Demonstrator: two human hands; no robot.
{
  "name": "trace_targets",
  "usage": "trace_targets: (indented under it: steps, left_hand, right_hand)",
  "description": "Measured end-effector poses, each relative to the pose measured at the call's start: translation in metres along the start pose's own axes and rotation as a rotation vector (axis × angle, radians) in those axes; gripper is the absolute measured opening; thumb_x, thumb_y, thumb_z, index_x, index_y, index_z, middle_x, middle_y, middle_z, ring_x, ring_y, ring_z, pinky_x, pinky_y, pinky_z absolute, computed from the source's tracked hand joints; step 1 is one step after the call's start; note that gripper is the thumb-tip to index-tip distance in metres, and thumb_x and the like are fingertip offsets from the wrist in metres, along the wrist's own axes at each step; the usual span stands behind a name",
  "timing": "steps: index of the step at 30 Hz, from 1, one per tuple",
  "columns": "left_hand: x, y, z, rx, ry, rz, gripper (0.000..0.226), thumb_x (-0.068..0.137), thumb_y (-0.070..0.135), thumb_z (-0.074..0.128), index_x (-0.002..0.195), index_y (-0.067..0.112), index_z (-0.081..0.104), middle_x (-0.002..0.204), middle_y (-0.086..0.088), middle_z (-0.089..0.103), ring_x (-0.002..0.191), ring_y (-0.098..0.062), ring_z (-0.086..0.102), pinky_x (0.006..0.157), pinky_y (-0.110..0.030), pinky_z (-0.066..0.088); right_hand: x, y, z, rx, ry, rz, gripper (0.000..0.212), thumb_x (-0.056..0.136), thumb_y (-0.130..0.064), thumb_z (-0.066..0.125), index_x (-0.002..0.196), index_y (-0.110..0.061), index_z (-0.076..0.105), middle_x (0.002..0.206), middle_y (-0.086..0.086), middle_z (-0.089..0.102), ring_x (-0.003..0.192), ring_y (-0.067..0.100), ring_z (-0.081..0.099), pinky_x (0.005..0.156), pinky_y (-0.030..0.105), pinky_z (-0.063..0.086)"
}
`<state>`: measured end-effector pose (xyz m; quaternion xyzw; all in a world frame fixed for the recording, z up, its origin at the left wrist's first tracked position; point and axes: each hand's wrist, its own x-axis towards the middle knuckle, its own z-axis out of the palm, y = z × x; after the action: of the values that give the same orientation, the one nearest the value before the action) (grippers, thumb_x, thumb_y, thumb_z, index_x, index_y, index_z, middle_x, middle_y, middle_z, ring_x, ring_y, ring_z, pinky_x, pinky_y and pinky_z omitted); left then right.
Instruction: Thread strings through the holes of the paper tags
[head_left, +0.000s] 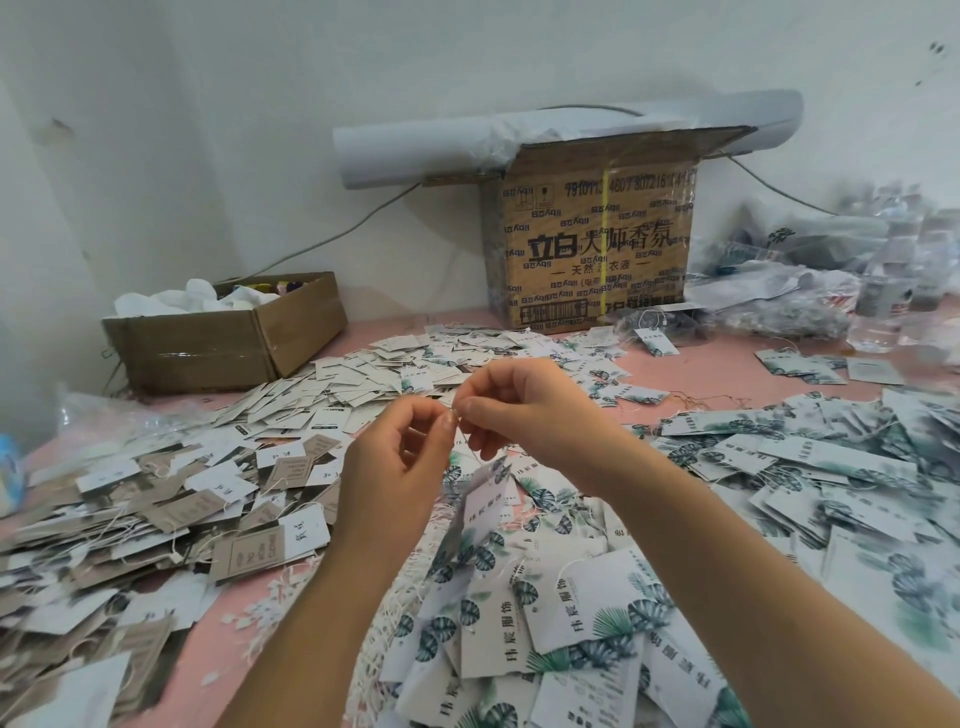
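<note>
Right under the lens, a heap of leaf-print tags (571, 623) spills across the desk (727, 374), with two bare forearms rising over it from the bottom edge. Up they go to meet in mid-air, fingertips nearly touching. The left hand (400, 462) is curled, thumb and forefinger pinching the thin white string (471, 451). The right hand (530, 410) sits just beyond and a touch higher, knuckles up, also nipping the string at that same meeting point, its other fingers folded under.

Below the fingertips hangs the paper tag (485, 501), clear of the pile. Its long axis is steep, with the top end up by the pinch and the lower end swung down and to the left. The printed face looks toward the right forearm. Whether the string already runs through its hole is too fine to tell.

Out to the left of the left hand lies a spread of grey-brown and white tags (156, 509), loose strings among them. Beyond that sits a low open carton (228, 338) with white stuffing. Straight past the hands more tags carpet the pink top, then a tall printed carton (597, 244) with a paper roll (415, 150) lying across it. Far beyond the right hand are crumpled plastic bags (779, 280) and a water bottle (883, 306).
</note>
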<state>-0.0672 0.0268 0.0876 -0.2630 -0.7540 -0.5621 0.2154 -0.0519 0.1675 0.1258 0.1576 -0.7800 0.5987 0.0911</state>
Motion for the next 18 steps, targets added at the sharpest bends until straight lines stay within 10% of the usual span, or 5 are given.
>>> trace_targets:
  steps: [18]
  left_hand:
    - [0.0017,-0.001,-0.0023,0.011,-0.022,0.002,0.013,0.088,0.021,0.059,0.077,0.028,0.059,0.069,0.02,0.062,0.061,-0.005,0.056,0.06,-0.025,0.049]
  right_hand:
    - [-0.0015,0.0003,-0.0015,0.019,-0.024,0.003,0.013,0.088,0.0,0.058,0.078,-0.007,0.064,0.062,0.003,0.061,0.055,0.011,0.056,0.054,0.019,0.049]
